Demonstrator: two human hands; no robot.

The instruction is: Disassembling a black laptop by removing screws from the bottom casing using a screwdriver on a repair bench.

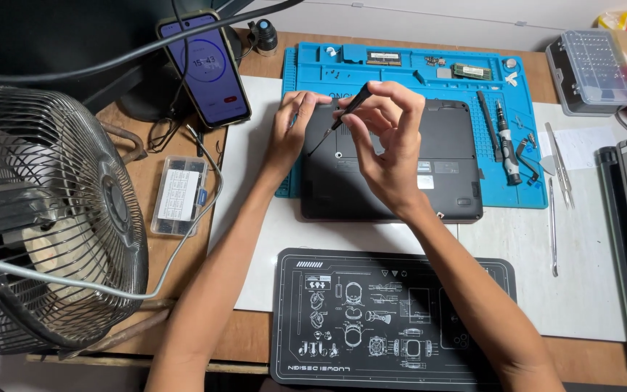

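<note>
A dark grey laptop [444, 163] lies upside down, partly on a blue work mat [400, 72]. My right hand [390, 145] holds a thin black screwdriver [342, 116] tilted down to the left, its tip on the laptop's underside near the left edge. My left hand [288, 131] rests on the laptop's far left corner, fingers curled over the edge beside the screwdriver tip.
A metal fan [45, 218] stands at the left. A phone [205, 69] leans behind a clear parts box [178, 194]. A black printed mat [393, 319] lies in front. An electric screwdriver [506, 141], tweezers [556, 163], a bit case [593, 69] and memory modules [471, 70] are at the right.
</note>
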